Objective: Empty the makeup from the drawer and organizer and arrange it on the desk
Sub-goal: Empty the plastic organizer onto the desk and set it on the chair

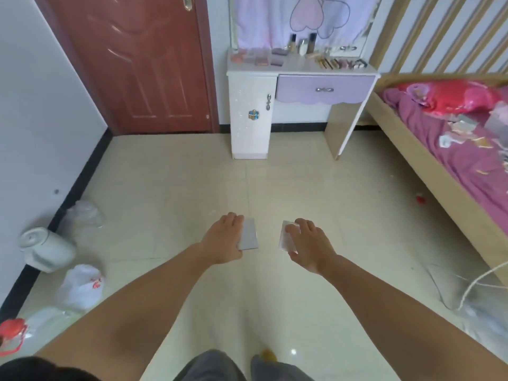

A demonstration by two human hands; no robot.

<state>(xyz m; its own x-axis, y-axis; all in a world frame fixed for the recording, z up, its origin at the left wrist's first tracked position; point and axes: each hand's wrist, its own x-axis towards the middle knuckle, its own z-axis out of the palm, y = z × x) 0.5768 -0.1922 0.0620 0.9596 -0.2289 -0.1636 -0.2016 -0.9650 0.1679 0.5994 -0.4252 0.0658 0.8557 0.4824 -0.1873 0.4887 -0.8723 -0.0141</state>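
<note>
Desk (pixel 299 69) far beyond hands (pixel 224 237), perhaps unobstructed.

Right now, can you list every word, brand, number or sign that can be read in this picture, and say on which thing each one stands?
No text can be read.
white plastic bag: red print, too blurred to read.
flat grey case held by left hand: no text visible.
clear packet held by right hand: too blurred.
makeup on the desk: labels too small.

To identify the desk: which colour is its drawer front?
Light purple drawer front, with a silver bow-shaped handle; the head view shows it.
</note>
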